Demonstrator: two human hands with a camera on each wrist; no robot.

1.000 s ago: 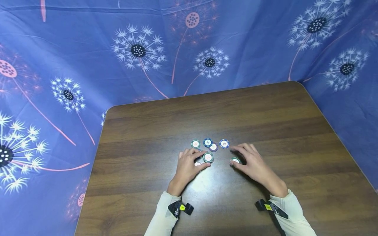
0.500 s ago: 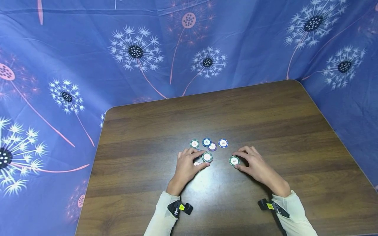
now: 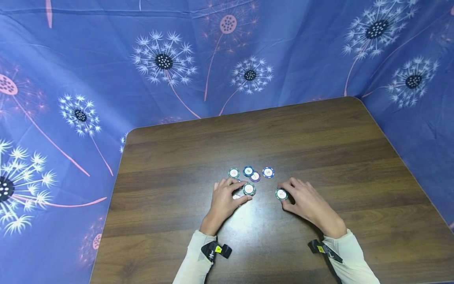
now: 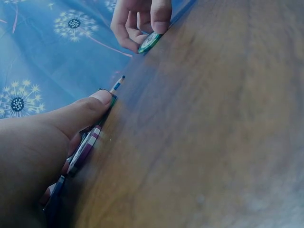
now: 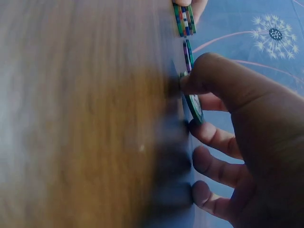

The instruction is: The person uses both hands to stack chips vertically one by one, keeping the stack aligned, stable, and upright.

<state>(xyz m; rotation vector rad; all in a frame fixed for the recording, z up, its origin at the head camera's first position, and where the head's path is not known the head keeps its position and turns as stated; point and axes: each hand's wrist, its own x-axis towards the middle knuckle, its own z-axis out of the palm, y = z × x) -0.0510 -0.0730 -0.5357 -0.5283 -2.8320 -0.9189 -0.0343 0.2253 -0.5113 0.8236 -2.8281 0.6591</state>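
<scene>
My left hand [image 3: 224,198] holds a pile of chips [image 3: 249,189] with green on top. My right hand [image 3: 307,204] pinches a green chip [image 3: 281,193] at three o'clock from the pile. On the bench [image 3: 354,157], a purple chip [image 3: 255,177] lies at one o'clock, a blue chip [image 3: 268,172] at two.

This looks like a curtained-off nook, home or lab being impossible to tell, as dandelion-printed blue cloth [image 3: 301,51] hangs behind and on either side of the wood-grain counter [image 3: 319,134], with wrist-worn cameras [image 3: 226,251] above it.
</scene>
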